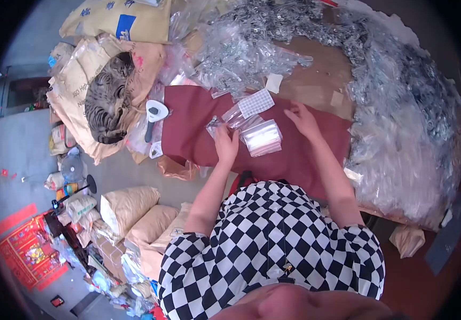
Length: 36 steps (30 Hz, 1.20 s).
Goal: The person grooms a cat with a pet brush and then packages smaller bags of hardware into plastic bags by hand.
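My left hand (225,143) is over the dark red cloth (187,122), its fingertips at a small clear bag with metal parts (213,125). Whether the fingers pinch that bag is too small to tell. My right hand (302,119) hovers over the cloth's right part, fingers apart, holding nothing. Between the hands lies a stack of clear plastic bags (263,138). Just above it is a white sheet of small round stickers (256,103), beside more clear plastic (234,116).
Heaps of bagged metal parts (401,101) cover the back and right of the table. A cat (107,101) lies on a paper sack (75,80) at the left. A white-and-grey tool (156,111) rests by the cloth's left edge. Full sacks (129,208) stand below left.
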{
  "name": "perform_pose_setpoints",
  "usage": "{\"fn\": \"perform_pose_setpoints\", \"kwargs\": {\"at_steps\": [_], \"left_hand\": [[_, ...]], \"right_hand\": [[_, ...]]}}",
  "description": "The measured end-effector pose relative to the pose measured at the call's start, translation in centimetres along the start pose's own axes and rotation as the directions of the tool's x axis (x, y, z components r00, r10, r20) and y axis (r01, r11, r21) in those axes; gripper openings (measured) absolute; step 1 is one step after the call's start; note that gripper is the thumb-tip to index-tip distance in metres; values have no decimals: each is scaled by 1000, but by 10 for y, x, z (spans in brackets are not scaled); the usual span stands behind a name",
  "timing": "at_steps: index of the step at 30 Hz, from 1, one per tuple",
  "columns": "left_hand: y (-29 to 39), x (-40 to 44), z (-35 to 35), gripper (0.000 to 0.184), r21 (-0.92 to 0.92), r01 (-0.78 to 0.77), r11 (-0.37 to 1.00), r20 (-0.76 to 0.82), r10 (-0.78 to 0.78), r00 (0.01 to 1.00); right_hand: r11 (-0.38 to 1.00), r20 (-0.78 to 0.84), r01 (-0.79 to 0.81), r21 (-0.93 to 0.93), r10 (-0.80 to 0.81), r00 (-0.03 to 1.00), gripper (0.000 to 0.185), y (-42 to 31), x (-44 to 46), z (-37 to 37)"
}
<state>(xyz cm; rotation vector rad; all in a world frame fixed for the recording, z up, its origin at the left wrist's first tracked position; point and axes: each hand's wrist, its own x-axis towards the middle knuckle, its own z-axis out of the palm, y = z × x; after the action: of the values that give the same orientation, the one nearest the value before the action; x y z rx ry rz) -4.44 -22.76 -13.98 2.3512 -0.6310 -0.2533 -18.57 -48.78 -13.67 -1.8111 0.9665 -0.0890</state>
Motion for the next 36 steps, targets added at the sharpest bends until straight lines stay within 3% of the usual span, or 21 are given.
{"fn": "perform_pose_setpoints", "kwargs": {"at_steps": [2,4,5,7,9,11,13,14,15,16,17,22,24,27,29,30,32,33,34,35,36], "left_hand": [[1,22,6,44,48,-63,997,-74,67,995],[-6,46,15,43,99,-128,987,-146,141,979],[-12,57,21,44,83,-111,990,-70,117,991],[-13,67,18,46,65,-96,993,10,95,995],[-12,75,15,51,296,-157,942,158,114,981],[-17,84,18,51,295,-142,945,186,89,978],[-25,89,17,43,223,-26,974,312,-47,949],[-26,89,15,28,199,-84,976,334,13,943],[-23,86,11,28,186,-94,978,341,25,940],[-17,80,5,22,106,-195,975,293,156,943],[-9,74,-1,17,33,-298,954,234,282,930],[24,21,-15,32,-34,-411,911,326,399,857],[37,5,-14,32,-71,-373,925,360,372,856],[52,0,-11,33,-105,-335,936,418,347,839],[60,6,-14,33,-105,-332,937,448,343,826],[66,11,-19,29,-93,-366,926,396,371,840],[68,15,-26,25,-80,-394,916,350,396,849],[67,18,-28,17,-141,-287,947,298,317,900],[66,22,-30,9,-210,-180,961,250,230,940],[66,25,-32,9,-217,-178,960,253,231,939],[67,27,-35,5,-249,-122,961,244,184,952]], "right_hand": [[979,-107,23,-203,-46,993,52,-11,35,42],[966,-54,16,-260,-31,998,47,-24,53,62],[949,-17,3,-314,-9,1000,42,-29,58,67],[969,35,15,-247,-6,999,37,-21,65,69],[993,-8,115,11,-115,993,34,-1,66,57],[997,-25,78,-16,-78,997,38,0,35,11],[976,-79,9,-216,-27,997,40,62,24,-27],[974,-96,0,-226,-22,995,40,65,13,-43],[919,-267,10,-394,-125,955,40,63,-1,-59],[836,-408,-18,-548,-249,879,39,60,-9,-72],[835,-421,-32,-550,-244,874,39,56,-4,-80],[853,-240,252,-457,-391,888,32,-17,64,-66],[888,-264,248,-388,-365,893,31,-47,105,-36],[829,-236,240,-505,-400,886,33,-38,170,14],[645,-120,274,-713,-498,859,36,-54,178,28],[650,-120,272,-709,-492,862,36,-54,181,26],[809,-117,298,-506,-407,906,33,-54,186,19],[809,-116,296,-508,-405,907,33,-41,189,14],[976,-192,209,-58,-216,957,30,-19,192,4],[911,-174,79,405,-8,985,29,1,191,-13],[879,-190,68,472,26,982,26,19,185,-35]]}}
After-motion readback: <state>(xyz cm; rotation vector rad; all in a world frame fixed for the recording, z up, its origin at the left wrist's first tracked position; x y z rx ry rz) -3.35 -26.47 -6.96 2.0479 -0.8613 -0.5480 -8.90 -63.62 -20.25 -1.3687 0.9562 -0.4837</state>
